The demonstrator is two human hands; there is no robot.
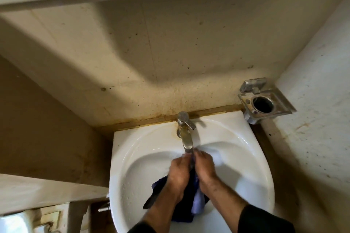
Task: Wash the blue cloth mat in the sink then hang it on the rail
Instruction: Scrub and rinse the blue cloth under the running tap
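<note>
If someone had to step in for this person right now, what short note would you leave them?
Left hand: grips the blue cloth mat from its side.
Right hand: grips the mat too, pressed against the left, just below the tap spout.
Mat: bunched between both hands over the white sink, loose ends hanging into the basin.
Done: mat is in the sink, washing under way. I cannot tell whether water is running.
Left: finish washing, wring, hang on the rail, which is not in view.

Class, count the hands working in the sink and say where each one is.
2. The left hand and right hand grip the blue cloth mat together under the tap.
</note>
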